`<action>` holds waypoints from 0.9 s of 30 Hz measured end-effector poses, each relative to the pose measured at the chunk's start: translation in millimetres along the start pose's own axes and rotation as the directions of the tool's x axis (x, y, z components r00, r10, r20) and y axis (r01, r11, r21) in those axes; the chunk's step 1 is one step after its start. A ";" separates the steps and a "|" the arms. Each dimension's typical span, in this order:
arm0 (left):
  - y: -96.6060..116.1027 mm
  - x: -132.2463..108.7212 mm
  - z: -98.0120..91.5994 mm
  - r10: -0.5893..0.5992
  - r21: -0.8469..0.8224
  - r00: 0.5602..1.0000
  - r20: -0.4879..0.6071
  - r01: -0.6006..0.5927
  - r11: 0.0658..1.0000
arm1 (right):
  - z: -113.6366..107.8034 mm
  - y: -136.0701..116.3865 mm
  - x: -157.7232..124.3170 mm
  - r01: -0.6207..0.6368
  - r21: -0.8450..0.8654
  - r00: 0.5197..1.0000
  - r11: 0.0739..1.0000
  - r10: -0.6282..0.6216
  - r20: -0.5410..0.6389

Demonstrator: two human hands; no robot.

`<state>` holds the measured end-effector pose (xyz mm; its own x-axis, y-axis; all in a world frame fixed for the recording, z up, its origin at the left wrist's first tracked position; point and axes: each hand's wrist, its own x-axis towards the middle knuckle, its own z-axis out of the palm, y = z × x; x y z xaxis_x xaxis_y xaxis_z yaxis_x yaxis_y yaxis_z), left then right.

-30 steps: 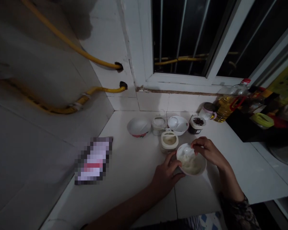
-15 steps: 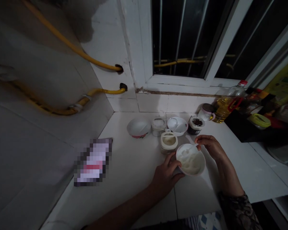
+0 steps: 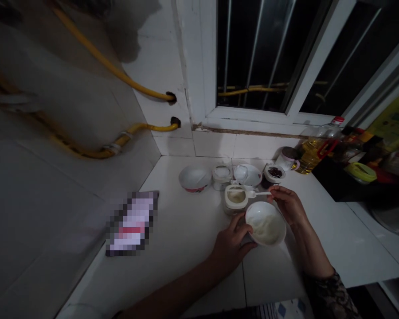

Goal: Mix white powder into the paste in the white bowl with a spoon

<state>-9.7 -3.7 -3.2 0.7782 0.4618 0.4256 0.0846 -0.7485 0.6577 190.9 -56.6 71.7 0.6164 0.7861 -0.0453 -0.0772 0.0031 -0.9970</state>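
Observation:
My left hand (image 3: 232, 243) grips the rim of a white bowl (image 3: 265, 223) holding a pale, creamy food. Just above the bowl, my right hand (image 3: 287, 204) pinches the handle of a small white plastic spoon (image 3: 257, 193). Its scoop reaches over the edge of an open, wide-mouthed plastic jar (image 3: 235, 199) with pale contents, and I cannot tell whether it touches them. The jar stands just behind the bowl, next to my left hand.
Along the white tiled counter (image 3: 186, 230) stand a white bowl (image 3: 195, 178), a small jar (image 3: 221, 177), a white dish (image 3: 248, 175) and a dark-filled jar (image 3: 273, 174). Cooking oil (image 3: 314, 155) stands back right. A pixelated packet (image 3: 131, 223) lies left.
My right hand has drawn back from the bowl, lifting the spoon out, and the spoon now reaches left over the open jar. My left hand still holds the bowl.

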 end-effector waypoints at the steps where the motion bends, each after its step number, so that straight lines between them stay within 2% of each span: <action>1: 0.3 0.3 -0.4 -0.002 0.004 1.000 0.000 0.002 1.000 | 3.5 0.9 -2.5 0.054 -0.035 0.998 0.998 -0.054 -0.019; 3: 0.8 0.8 -1.2 -0.008 0.009 1.000 0.003 0.008 1.000 | 9.6 3.1 -7.9 0.198 -0.173 0.978 0.965 -0.206 -0.030; 4: 1.0 0.9 -1.4 -0.007 0.009 1.000 0.002 0.007 1.000 | 11.8 4.4 -10.3 0.295 -0.273 0.951 0.916 -0.308 -0.007; 5: 1.1 0.9 -1.4 -0.005 0.008 1.000 0.001 0.005 1.000 | 13.6 5.7 -12.3 0.403 -0.377 0.909 0.834 -0.412 0.060; 7: 0.8 0.6 -0.9 0.004 0.009 1.000 -0.006 -0.004 1.000 | 15.8 8.1 -14.5 0.620 -0.520 0.775 0.587 -0.560 0.292; 9: 0.4 0.2 0.0 0.008 0.013 1.000 -0.014 -0.008 1.000 | 16.7 9.3 -14.9 0.763 -0.536 0.633 0.361 -0.586 0.506; 10: 0.2 0.1 0.5 0.005 0.016 1.000 -0.014 -0.005 1.000 | 16.5 9.1 -14.8 0.793 -0.525 0.593 0.307 -0.585 0.553; 11: 0.0 0.1 0.8 0.003 0.018 1.000 -0.010 -0.003 1.000 | 15.7 8.4 -14.8 0.800 -0.522 0.581 0.295 -0.598 0.552; 13: -0.3 0.1 1.0 0.005 0.017 1.000 -0.003 -0.005 1.000 | 11.5 5.3 -15.3 0.765 -0.530 0.618 0.365 -0.648 0.445; 15: -0.6 0.2 0.8 0.008 0.008 1.000 -0.001 -0.008 1.000 | 2.9 0.3 -15.8 0.679 -0.528 0.708 0.510 -0.646 0.287; 17: -1.0 0.0 0.2 0.008 -0.003 1.000 -0.003 -0.008 1.000 | -9.4 -5.1 -15.4 0.550 -0.511 0.819 0.660 -0.545 0.178; 18: -1.2 -0.2 -0.1 0.006 -0.006 1.000 -0.002 -0.006 1.000 | -16.0 -7.5 -14.7 0.473 -0.503 0.874 0.723 -0.458 0.163; 19: -1.2 -0.4 -0.5 0.005 -0.007 1.000 0.000 -0.005 1.000 | -22.1 -9.3 -13.6 0.417 -0.510 0.907 0.753 -0.383 0.176; 22: -0.9 -0.9 -1.2 -0.003 0.000 1.000 0.004 0.003 1.000 | -32.9 -10.3 -9.9 0.384 -0.647 0.923 0.659 -0.261 0.282; 25: -0.1 -1.0 -1.5 -0.013 0.000 1.000 0.006 0.013 1.000 | -29.3 -6.8 -9.3 0.443 -0.729 0.896 0.521 -0.252 0.365; 27: 0.5 -0.8 -1.6 -0.007 -0.003 1.000 0.006 0.007 1.000 | -23.1 -5.2 -11.2 0.507 -0.706 0.861 0.494 -0.246 0.446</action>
<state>-11.3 -3.7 -2.3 0.7814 0.4644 0.4168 0.0887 -0.7439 0.6624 202.5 -79.7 75.9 0.1998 0.9515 0.2338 0.8280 -0.0364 -0.5595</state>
